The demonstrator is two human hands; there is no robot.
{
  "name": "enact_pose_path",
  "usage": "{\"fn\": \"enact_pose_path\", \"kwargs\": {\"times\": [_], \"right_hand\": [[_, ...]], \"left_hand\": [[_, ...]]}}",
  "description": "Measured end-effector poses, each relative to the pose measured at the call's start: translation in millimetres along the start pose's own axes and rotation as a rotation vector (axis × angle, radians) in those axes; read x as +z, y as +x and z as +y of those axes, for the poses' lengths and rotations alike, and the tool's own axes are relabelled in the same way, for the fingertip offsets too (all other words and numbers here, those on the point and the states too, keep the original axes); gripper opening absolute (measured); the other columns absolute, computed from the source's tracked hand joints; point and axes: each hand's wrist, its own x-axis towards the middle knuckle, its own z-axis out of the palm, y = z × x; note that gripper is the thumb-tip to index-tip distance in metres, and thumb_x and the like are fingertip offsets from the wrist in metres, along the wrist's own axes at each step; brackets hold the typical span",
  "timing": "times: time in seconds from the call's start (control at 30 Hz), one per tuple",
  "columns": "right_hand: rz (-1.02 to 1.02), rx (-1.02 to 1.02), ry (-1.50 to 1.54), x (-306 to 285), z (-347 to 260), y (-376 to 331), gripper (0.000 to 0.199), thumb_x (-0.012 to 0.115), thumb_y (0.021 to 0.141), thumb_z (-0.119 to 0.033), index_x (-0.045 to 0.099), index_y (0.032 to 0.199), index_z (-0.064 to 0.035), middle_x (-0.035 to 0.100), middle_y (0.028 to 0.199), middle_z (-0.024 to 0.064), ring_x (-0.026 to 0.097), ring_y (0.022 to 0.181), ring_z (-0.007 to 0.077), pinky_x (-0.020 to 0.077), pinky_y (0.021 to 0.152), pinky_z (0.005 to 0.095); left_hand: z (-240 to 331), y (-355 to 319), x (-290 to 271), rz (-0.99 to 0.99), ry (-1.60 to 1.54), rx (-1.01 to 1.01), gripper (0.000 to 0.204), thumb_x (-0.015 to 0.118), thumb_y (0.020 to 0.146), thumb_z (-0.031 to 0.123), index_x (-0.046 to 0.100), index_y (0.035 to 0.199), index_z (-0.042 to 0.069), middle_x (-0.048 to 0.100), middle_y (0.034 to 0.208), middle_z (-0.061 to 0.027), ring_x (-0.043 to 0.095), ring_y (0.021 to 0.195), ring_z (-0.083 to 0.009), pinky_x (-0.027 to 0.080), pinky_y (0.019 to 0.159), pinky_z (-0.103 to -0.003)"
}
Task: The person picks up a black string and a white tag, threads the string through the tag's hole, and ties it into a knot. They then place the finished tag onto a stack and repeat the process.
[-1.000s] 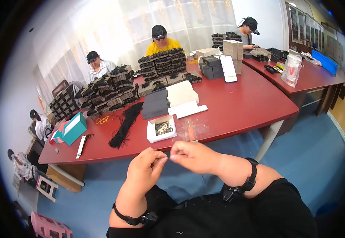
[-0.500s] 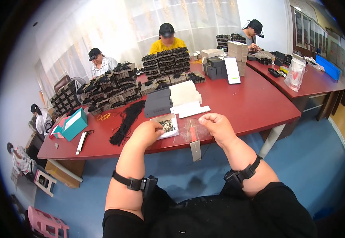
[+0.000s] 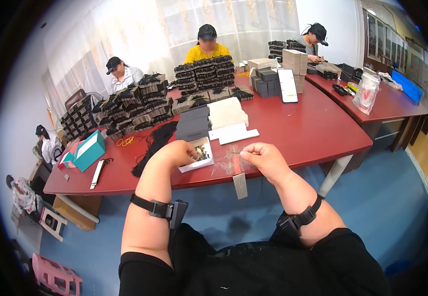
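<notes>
Evidently, the black bundle of cords [image 3: 153, 148], at nine o'clock from the box, can be judged soft, light and prone to tangling, and is best lifted by a few strands. The left hand [image 3: 180, 152] is dipped over the left side of the white box [image 3: 199, 166], whose thin walls are probably light and easily nudged. The small dark and pale pieces [image 3: 203, 153] inside are likely light and fiddly, best pinched singly. At four o'clock from the box, the clear film [image 3: 219, 166] looks thin, slick and easily creased. Beside it, the red strip [image 3: 237, 166] seems firm; at its six o'clock the grey-brown card [image 3: 240, 187] is stretched past the table edge [image 3: 297, 164], apparently stiff yet bendable, best gripped by its long sides. At two o'clock from the strip, the right hand [image 3: 264, 157] is held with thumb and forefinger together.

The left fingertips are buried in the box, so whether anything is clamped cannot be told. How strip and card are joined is not made out, and any fine cord at the right fingertips is too small to be confirmed
</notes>
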Motion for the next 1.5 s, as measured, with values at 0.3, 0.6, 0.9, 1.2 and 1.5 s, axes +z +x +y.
{"fn": "enact_pose_path", "kwargs": {"times": [0.3, 0.6, 0.9, 1.2, 1.5], "right_hand": [[0.017, 0.006, 0.025, -6, 9, 1, 0.012, 0.064, 0.084, -0.010, 0.064, 0.090, -0.0002, 0.063, 0.083, 0.0005, 0.053, 0.074, 0.0041, 0.0420, 0.068, 0.0200], [0.125, -0.031, -0.354, 8, 10, -7, 0.011, 0.063, 0.085, -0.009, 0.063, 0.089, 0.0006, 0.064, 0.082, 0.0006, 0.053, 0.068, 0.0042, 0.0427, 0.061, 0.0188], [0.162, -0.080, -0.164, 14, 10, -13, 0.011, 0.064, 0.085, -0.011, 0.063, 0.088, -0.0004, 0.060, 0.076, -0.0026, 0.050, 0.068, 0.0012, 0.0423, 0.063, 0.0183], [0.105, -0.399, -0.252, 47, 10, -52, 0.006, 0.066, 0.077, 0.000, 0.060, 0.078, 0.0001, 0.055, 0.065, -0.0020, 0.044, 0.057, 0.0005, 0.0359, 0.051, 0.0175], [0.033, -0.509, -0.411, 56, 16, -49, 0.008, 0.068, 0.070, 0.000, 0.060, 0.072, -0.0029, 0.049, 0.058, 0.0024, 0.042, 0.049, 0.0090, 0.0327, 0.046, 0.0245]], "left_hand": [[-6, -8, 9, 0.267, -0.084, 0.027, 0.013, 0.070, 0.070, 0.010, 0.071, 0.082, 0.006, 0.065, 0.070, -0.0117, 0.062, 0.064, -0.0199, 0.048, 0.063, -0.031], [1, -28, 34, 0.517, -0.401, -0.033, 0.015, 0.068, 0.075, 0.009, 0.069, 0.089, 0.002, 0.066, 0.077, -0.0101, 0.062, 0.070, -0.0175, 0.048, 0.065, -0.029], [36, -58, 54, 0.872, -0.645, 0.323, 0.035, 0.057, 0.083, 0.000, 0.059, 0.118, 0.004, 0.056, 0.077, -0.0037, 0.054, 0.073, -0.0115, 0.043, 0.070, -0.022], [84, -83, 112, 0.684, -0.874, 0.385, 0.033, 0.053, 0.088, -0.003, 0.037, 0.115, 0.001, 0.058, 0.086, -0.0065, 0.057, 0.083, -0.0126, 0.045, 0.076, -0.025], [87, -86, 121, 0.794, -0.620, 0.426, 0.033, 0.056, 0.082, -0.008, 0.036, 0.107, 0.000, 0.058, 0.084, -0.0122, 0.061, 0.081, -0.0208, 0.047, 0.075, -0.029]]}}
